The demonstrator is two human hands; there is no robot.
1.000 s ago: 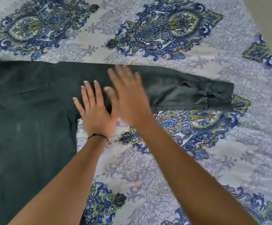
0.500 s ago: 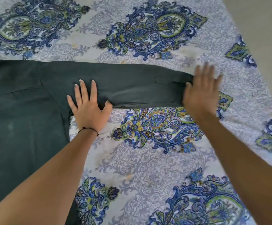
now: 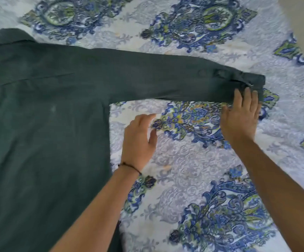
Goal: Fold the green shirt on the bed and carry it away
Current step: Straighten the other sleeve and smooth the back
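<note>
shirt [image 3: 44, 124] flat on bed [image 3: 193, 170], back up, sleeve [image 3: 165, 79] stretched out | right hand [image 3: 240, 117] fingers closing on cuff [image 3: 247, 82] | left hand [image 3: 140, 140] open, off cloth, beside shirt body | progress: early, no folds yet, carry pending

- The shirt [image 3: 44, 124] lies flat on the bed [image 3: 193, 170], filling its left part.
- Its sleeve [image 3: 165, 79] stretches out to the right across the bed.
- The right hand [image 3: 242, 113] rests at the sleeve's cuff [image 3: 249, 82], fingers on the near edge.
- The left hand [image 3: 140, 139] sits over the bed just right of the shirt's body, in front of the sleeve.
</note>
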